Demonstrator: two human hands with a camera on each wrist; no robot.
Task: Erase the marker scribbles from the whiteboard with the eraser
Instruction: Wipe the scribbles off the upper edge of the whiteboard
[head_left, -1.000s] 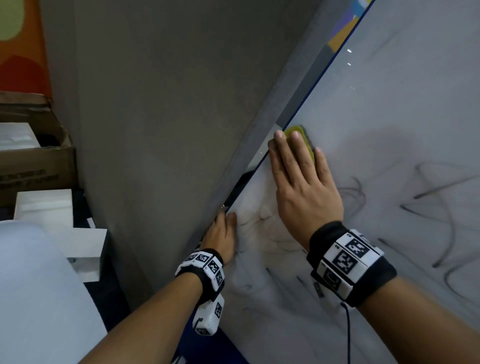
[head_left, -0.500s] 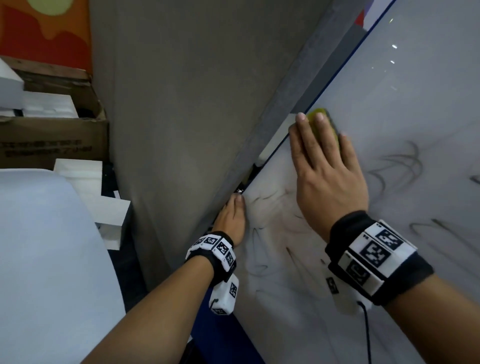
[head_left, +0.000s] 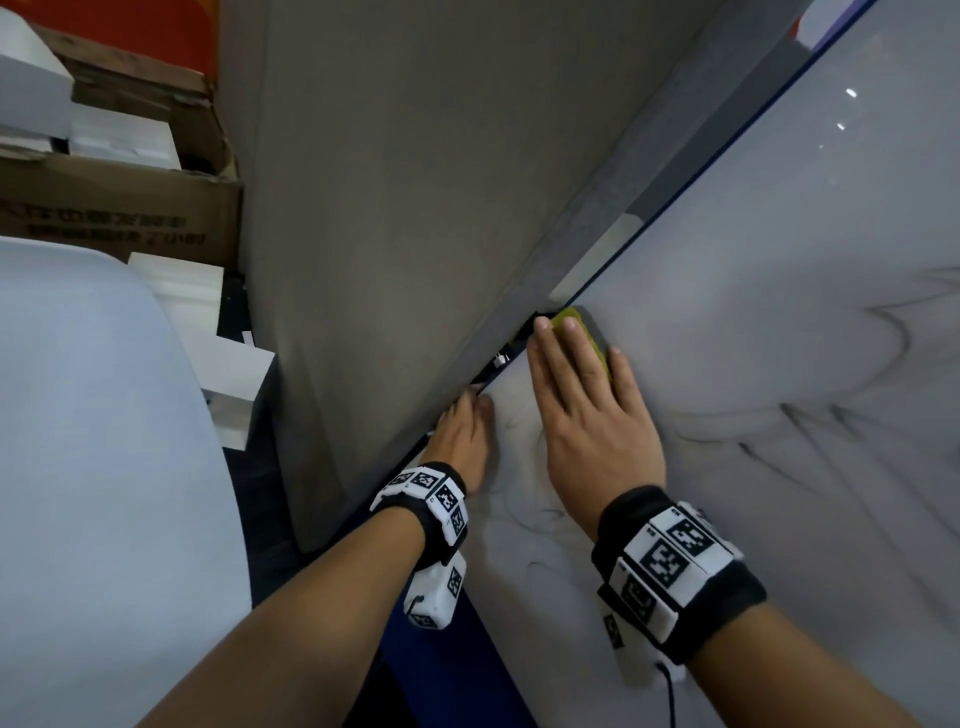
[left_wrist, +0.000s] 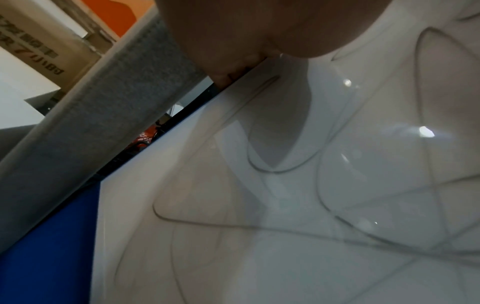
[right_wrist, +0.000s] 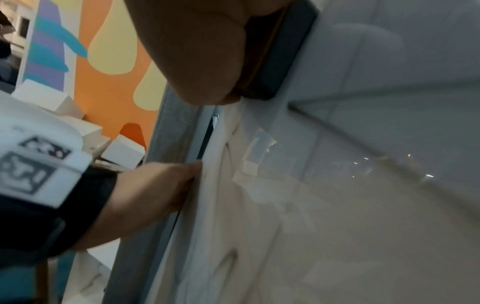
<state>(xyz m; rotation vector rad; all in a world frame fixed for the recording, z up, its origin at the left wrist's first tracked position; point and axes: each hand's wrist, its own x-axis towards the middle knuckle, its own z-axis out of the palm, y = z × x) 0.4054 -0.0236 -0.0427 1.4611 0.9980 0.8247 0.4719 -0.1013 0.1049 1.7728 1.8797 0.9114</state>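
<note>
The whiteboard (head_left: 753, 312) leans at a slant and carries smeared black scribbles (head_left: 831, 421) on its right and lower parts. A yellow eraser (head_left: 587, 332) with a dark felt face (right_wrist: 285, 51) lies against the board close to its left edge. My right hand (head_left: 582, 395) lies flat over the eraser with straight fingers, and the thumb is tucked against its side. My left hand (head_left: 467, 431) grips the board's left edge just below, its fingers hooked behind the rim (right_wrist: 161, 185). Thin curved lines (left_wrist: 272, 170) show below the left palm.
A grey fabric partition (head_left: 415, 208) stands right beside the board's left edge. Behind it sit a cardboard box (head_left: 119, 208) and white foam blocks (head_left: 228, 374). A pale rounded surface (head_left: 93, 467) fills the lower left, and a blue strip (head_left: 431, 649) runs under the board.
My right hand has slid the eraser down along the board's left edge, closer to my left hand. The left hand has kept its grip on the edge.
</note>
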